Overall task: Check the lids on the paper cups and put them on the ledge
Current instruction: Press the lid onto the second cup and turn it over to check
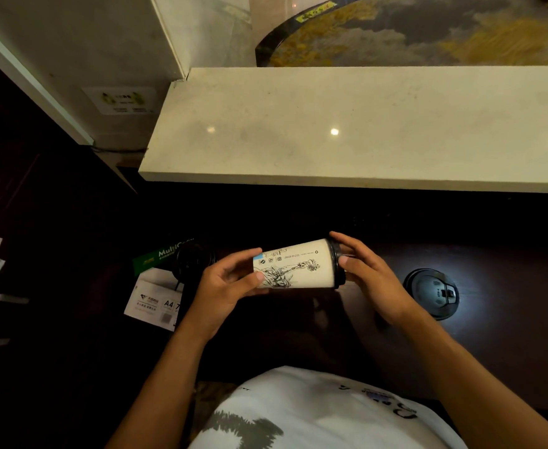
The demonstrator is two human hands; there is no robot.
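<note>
I hold a white paper cup (295,267) with a black line drawing on its side, lying horizontal above the dark desk. Its black lid (337,265) points right. My left hand (225,283) grips the cup's base end. My right hand (368,278) wraps around the lid end, thumb and fingers on the lid's rim. A second cup with a black lid (431,293) stands upright on the desk to the right. A third black-lidded cup (191,262) stands in shadow left of my left hand. The pale stone ledge (347,140) runs across above the desk and carries nothing.
A box of A4 paper (156,298) lies at the left on the dark desk (509,335). A wall corner with a sticker (122,100) rises at the ledge's left end. Beyond the ledge lies a patterned floor (428,30).
</note>
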